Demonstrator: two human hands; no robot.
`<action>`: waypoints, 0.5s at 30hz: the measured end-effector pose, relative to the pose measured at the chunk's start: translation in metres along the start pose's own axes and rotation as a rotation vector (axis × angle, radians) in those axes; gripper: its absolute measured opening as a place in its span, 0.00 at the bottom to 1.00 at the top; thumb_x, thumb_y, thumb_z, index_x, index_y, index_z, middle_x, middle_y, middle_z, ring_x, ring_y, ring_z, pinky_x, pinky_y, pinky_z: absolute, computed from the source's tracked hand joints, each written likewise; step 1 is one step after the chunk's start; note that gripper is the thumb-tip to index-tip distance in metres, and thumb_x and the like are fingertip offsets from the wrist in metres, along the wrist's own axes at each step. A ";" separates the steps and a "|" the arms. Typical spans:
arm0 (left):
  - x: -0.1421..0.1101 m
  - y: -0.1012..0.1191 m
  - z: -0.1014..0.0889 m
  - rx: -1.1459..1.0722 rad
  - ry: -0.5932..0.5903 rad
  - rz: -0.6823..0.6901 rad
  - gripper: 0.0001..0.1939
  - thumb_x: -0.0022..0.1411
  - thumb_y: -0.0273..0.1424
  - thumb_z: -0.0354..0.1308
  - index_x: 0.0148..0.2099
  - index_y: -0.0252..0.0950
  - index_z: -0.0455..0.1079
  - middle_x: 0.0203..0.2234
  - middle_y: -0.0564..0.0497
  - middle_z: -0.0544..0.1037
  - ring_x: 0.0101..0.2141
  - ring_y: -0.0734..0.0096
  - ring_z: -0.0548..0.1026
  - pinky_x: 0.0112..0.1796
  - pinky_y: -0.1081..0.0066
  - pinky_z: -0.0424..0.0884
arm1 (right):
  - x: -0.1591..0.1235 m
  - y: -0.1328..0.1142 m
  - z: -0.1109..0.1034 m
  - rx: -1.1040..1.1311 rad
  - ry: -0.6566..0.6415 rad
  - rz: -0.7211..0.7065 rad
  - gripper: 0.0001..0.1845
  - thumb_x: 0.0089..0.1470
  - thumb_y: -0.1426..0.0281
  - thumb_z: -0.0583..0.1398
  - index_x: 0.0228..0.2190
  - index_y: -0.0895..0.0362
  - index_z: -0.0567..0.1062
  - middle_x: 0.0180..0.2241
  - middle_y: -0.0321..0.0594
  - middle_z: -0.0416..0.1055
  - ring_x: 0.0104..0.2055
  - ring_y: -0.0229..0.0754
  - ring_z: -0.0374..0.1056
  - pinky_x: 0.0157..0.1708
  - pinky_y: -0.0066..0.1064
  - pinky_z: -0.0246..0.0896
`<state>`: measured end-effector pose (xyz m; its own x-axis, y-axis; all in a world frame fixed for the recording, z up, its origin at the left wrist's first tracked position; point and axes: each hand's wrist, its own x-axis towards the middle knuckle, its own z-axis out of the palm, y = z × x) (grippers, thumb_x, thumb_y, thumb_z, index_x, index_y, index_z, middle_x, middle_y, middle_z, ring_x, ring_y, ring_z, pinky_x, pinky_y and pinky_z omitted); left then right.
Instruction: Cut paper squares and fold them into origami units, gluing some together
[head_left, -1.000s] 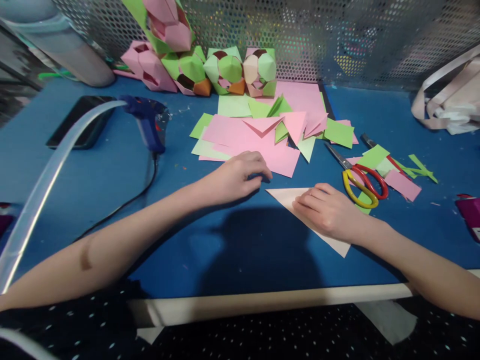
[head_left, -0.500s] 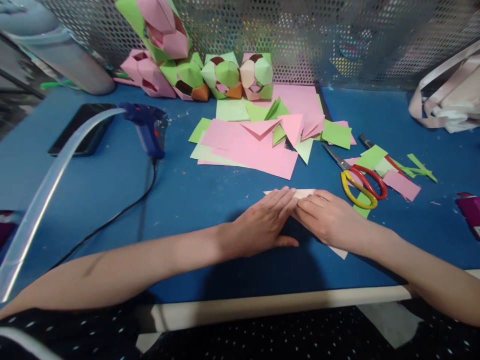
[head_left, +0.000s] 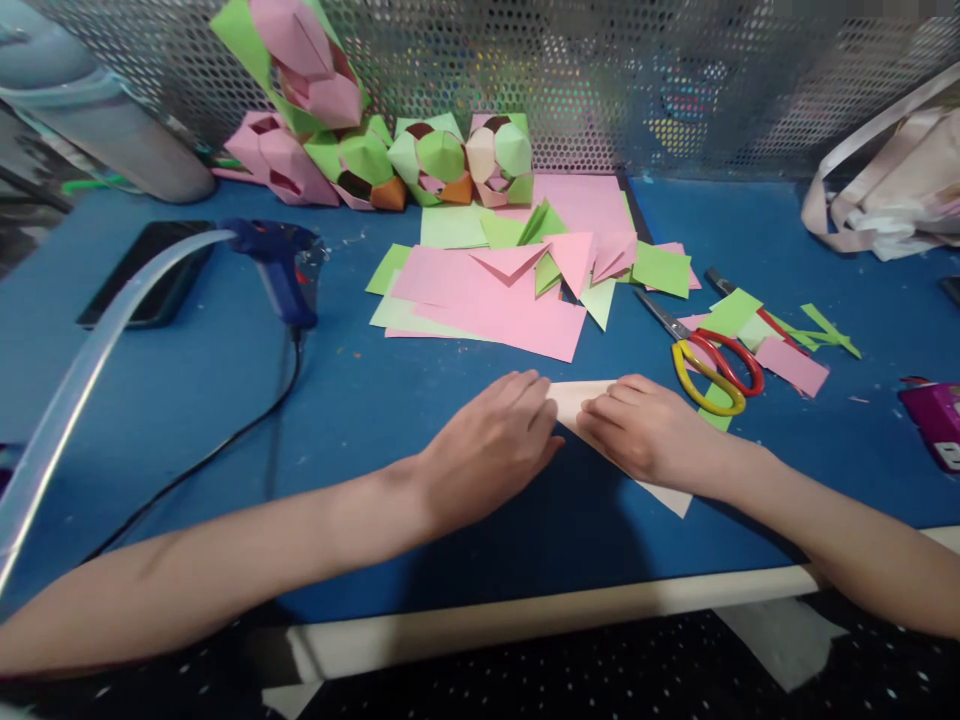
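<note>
A pale pink folded paper (head_left: 574,400) lies on the blue table before me, its long lower edge slanting down to a corner at the right. My left hand (head_left: 491,440) is closed over the paper's left end, fingers bent together and the thumb near them. With curled fingers, my right hand (head_left: 649,430) presses on the right part and covers much of it. The tip of the left end is hidden under my left fingers. Red-and-yellow-handled scissors (head_left: 709,360) lie beyond my right hand.
Pink and green paper sheets (head_left: 487,300) are heaped behind my hands. Several folded paper balls (head_left: 431,160) line the perforated metal screen. At the left are a blue glue gun (head_left: 281,270) with a long glue stick and cord, a phone (head_left: 150,272) and a bottle (head_left: 127,120). Paper scraps (head_left: 791,365) lie right.
My left hand has slid left along the paper and its fingers have bent, uncovering the middle of the paper. My right hand stays nearly in place. The view has shifted slightly.
</note>
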<state>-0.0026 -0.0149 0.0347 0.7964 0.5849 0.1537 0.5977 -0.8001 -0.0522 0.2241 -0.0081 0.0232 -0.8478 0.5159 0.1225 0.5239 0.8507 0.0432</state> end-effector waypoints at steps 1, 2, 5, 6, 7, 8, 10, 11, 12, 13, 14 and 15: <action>0.002 0.003 0.003 -0.023 0.026 0.038 0.15 0.67 0.31 0.47 0.47 0.25 0.68 0.46 0.33 0.74 0.51 0.50 0.71 0.51 0.55 0.68 | 0.001 0.000 0.003 0.009 0.036 0.016 0.14 0.64 0.72 0.48 0.34 0.59 0.73 0.30 0.41 0.70 0.33 0.42 0.63 0.37 0.37 0.52; 0.003 0.005 0.008 -0.042 0.043 0.065 0.15 0.67 0.30 0.47 0.48 0.24 0.68 0.46 0.33 0.74 0.51 0.50 0.70 0.52 0.55 0.68 | 0.002 -0.001 0.006 0.014 0.075 0.031 0.14 0.64 0.72 0.49 0.38 0.61 0.73 0.34 0.43 0.72 0.35 0.42 0.64 0.38 0.37 0.53; 0.005 0.009 0.020 -0.068 0.060 0.086 0.17 0.66 0.29 0.48 0.52 0.22 0.66 0.45 0.33 0.74 0.51 0.51 0.71 0.53 0.55 0.68 | 0.006 -0.005 0.015 -0.021 0.141 0.044 0.19 0.62 0.75 0.49 0.53 0.67 0.65 0.53 0.53 0.68 0.43 0.46 0.65 0.41 0.38 0.55; 0.004 0.010 0.023 -0.063 0.067 0.087 0.18 0.66 0.29 0.48 0.52 0.21 0.65 0.46 0.32 0.74 0.51 0.50 0.71 0.53 0.54 0.69 | 0.007 -0.007 0.017 -0.044 0.128 0.047 0.22 0.61 0.75 0.50 0.56 0.68 0.62 0.56 0.55 0.65 0.44 0.47 0.65 0.40 0.39 0.56; 0.004 0.010 0.025 -0.052 0.076 0.088 0.18 0.66 0.30 0.48 0.53 0.20 0.65 0.46 0.31 0.74 0.51 0.50 0.71 0.53 0.54 0.69 | 0.008 -0.008 0.018 -0.066 0.105 0.055 0.24 0.61 0.75 0.50 0.57 0.68 0.60 0.57 0.55 0.64 0.44 0.48 0.65 0.40 0.40 0.56; 0.003 0.010 0.026 -0.038 0.083 0.090 0.19 0.67 0.30 0.48 0.53 0.20 0.65 0.47 0.31 0.74 0.51 0.49 0.71 0.53 0.54 0.69 | 0.008 -0.010 0.019 -0.088 0.077 0.070 0.24 0.60 0.74 0.51 0.57 0.68 0.60 0.56 0.54 0.65 0.43 0.49 0.65 0.38 0.40 0.57; 0.002 0.010 0.026 -0.007 0.096 0.091 0.19 0.67 0.32 0.48 0.52 0.20 0.65 0.47 0.30 0.74 0.50 0.50 0.73 0.52 0.55 0.70 | 0.007 -0.013 0.018 -0.137 0.023 0.116 0.24 0.60 0.73 0.52 0.56 0.68 0.62 0.53 0.54 0.69 0.40 0.50 0.65 0.37 0.41 0.56; 0.002 0.010 0.025 0.011 0.099 0.090 0.19 0.67 0.33 0.49 0.51 0.21 0.66 0.46 0.30 0.74 0.50 0.50 0.73 0.51 0.56 0.71 | 0.005 -0.013 0.016 -0.167 0.007 0.138 0.23 0.60 0.73 0.52 0.55 0.69 0.63 0.51 0.55 0.70 0.39 0.51 0.65 0.37 0.41 0.56; 0.001 0.011 0.025 0.029 0.099 0.087 0.19 0.67 0.34 0.49 0.50 0.21 0.67 0.46 0.30 0.75 0.49 0.51 0.73 0.51 0.57 0.71 | 0.003 -0.014 0.014 -0.201 -0.007 0.157 0.23 0.59 0.74 0.52 0.55 0.71 0.64 0.49 0.56 0.71 0.39 0.51 0.66 0.38 0.41 0.55; 0.001 0.011 0.024 0.045 0.101 0.085 0.19 0.66 0.34 0.49 0.49 0.21 0.67 0.46 0.30 0.75 0.49 0.51 0.74 0.50 0.57 0.72 | 0.001 -0.014 0.012 -0.237 -0.021 0.178 0.23 0.59 0.76 0.52 0.54 0.73 0.64 0.46 0.58 0.73 0.39 0.51 0.66 0.38 0.41 0.54; 0.000 0.012 0.024 0.057 0.103 0.083 0.20 0.66 0.35 0.50 0.48 0.21 0.68 0.45 0.30 0.75 0.49 0.50 0.74 0.50 0.57 0.72 | -0.002 -0.013 0.008 -0.273 -0.038 0.200 0.22 0.58 0.77 0.52 0.53 0.75 0.65 0.44 0.59 0.74 0.38 0.51 0.67 0.38 0.41 0.54; -0.002 0.014 0.023 0.067 0.103 0.080 0.20 0.66 0.36 0.50 0.47 0.20 0.69 0.45 0.29 0.75 0.48 0.49 0.74 0.50 0.57 0.72 | -0.005 -0.012 0.005 -0.306 -0.060 0.222 0.22 0.57 0.79 0.52 0.52 0.76 0.65 0.42 0.59 0.74 0.37 0.51 0.67 0.38 0.41 0.53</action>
<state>0.0064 -0.0237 0.0109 0.8301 0.4999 0.2470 0.5401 -0.8310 -0.1334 0.2215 -0.0206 0.0171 -0.7095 0.6970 0.1040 0.6878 0.6527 0.3177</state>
